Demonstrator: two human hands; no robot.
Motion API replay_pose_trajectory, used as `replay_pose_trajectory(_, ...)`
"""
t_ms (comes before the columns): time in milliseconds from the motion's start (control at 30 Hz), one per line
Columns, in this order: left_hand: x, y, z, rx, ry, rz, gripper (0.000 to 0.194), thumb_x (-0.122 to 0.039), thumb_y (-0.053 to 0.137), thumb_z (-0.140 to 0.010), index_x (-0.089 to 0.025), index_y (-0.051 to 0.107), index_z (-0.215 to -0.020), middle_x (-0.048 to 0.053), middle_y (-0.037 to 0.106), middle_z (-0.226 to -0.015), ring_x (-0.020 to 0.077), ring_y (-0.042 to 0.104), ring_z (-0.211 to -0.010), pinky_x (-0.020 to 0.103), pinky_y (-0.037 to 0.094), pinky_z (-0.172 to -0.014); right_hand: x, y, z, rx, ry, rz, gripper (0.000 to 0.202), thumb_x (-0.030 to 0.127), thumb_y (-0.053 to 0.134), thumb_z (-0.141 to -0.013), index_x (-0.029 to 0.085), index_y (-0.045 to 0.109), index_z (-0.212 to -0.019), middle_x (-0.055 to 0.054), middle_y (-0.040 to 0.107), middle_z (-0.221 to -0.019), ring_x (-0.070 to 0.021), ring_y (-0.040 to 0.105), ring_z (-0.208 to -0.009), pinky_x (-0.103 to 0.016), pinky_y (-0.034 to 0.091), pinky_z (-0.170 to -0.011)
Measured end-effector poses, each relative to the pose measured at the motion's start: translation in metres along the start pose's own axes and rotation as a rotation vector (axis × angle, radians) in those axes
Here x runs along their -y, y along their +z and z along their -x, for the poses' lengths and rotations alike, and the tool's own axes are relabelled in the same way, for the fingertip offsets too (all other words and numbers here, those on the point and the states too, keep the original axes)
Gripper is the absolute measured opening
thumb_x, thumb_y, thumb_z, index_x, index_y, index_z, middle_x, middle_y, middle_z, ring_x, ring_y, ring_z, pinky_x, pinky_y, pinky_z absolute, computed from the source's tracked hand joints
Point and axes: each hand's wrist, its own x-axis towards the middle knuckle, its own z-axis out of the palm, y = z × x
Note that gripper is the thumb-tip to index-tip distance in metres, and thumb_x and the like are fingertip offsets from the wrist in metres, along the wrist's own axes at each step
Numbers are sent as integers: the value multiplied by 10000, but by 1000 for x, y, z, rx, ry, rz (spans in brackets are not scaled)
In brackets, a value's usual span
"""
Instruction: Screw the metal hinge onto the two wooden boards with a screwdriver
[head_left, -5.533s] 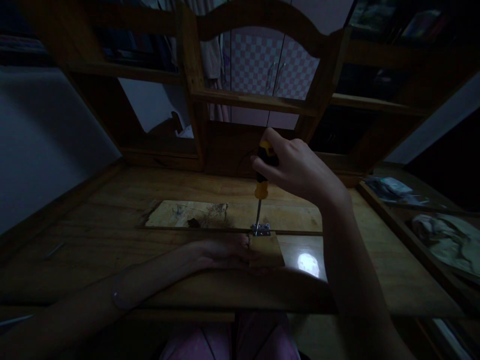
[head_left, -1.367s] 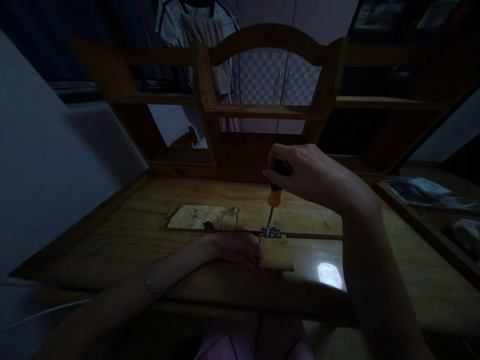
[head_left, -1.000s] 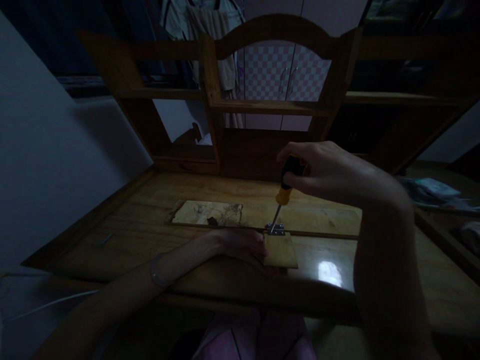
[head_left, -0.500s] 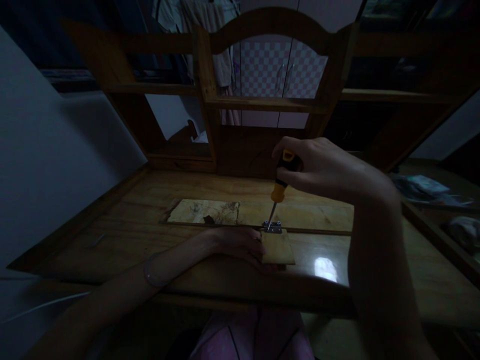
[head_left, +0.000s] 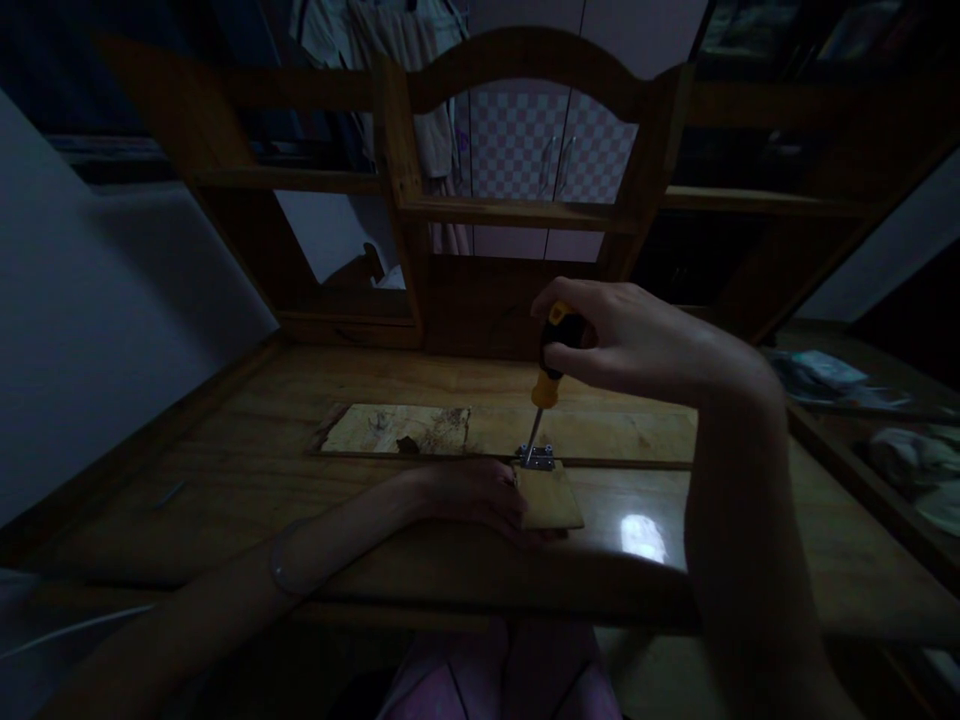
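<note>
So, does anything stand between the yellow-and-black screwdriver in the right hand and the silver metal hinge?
Nothing visible does: the right hand holds the yellow-and-black screwdriver, with its metal shaft reaching down to the silver metal hinge, unobstructed.

Screwdriver (head_left: 545, 389): black-and-yellow handle, thin metal shaft; nearly upright, handle tilted toward the right, tip down at the left part of the hinge. Hinge (head_left: 541, 464): small, silvery, at the far edge of the small board (head_left: 551, 502), which is pale, flat and roughly square. Long board (head_left: 577, 433): lies crosswise on the desk (head_left: 240, 440), just beyond; its left part stained, rough-edged.
</note>
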Motion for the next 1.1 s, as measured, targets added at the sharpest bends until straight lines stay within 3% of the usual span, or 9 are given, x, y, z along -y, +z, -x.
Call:
replay_pose_trajectory(267,0,-2,-1,-23,-6,-10,392,-315,757,-817,-105,706,-1144,129,757,-1032,192,718,-924,311,546,-888,-2,1,0,-46,-14,16,288,324,596,-867,219,678,-1123,-38,713,-931,-213,649,-851,-310,436,-733)
replay_pose_trajectory(433,-3,-1,2,-38,-29,-28,407,-393,730,-855,-87,716,-1124,140,760,-1019,176,717,-867,301,551,-870,1,-1,0,-40,-13,-6,473,341,588,-865,212,634,-1318,-70,720,-1150,-246,661,-970,-339,470,-824)
replay_pose_trajectory(567,-4,1,3,-40,-16,-21,404,-389,768,-830,-94,715,-1100,134,755,-1027,178,712,-896,304,549,-884,0,-2,1,-36,-13,1,501,313,573,-852,170,630,-1329,-95,691,-1243,-254,650,-1020,-341,473,-857)
replay_pose_trajectory(933,5,-2,-1,-39,27,54,474,-288,832,-766,-92,679,-1169,163,710,-1178,207,701,-1034,333,528,-976,3,0,0,-58,-11,36,221,320,571,-901,204,694,-1043,-32,693,-855,-189,621,-804,-292,404,-714)
replay_pose_trajectory(1100,4,0,0,-58,48,83,502,-251,837,-755,-100,662,-1200,150,722,-1140,208,708,-1005,344,535,-957,1,1,-2,-60,24,60,262,401,537,-936,192,682,-1001,-46,677,-842,-197,613,-803,-290,386,-684)
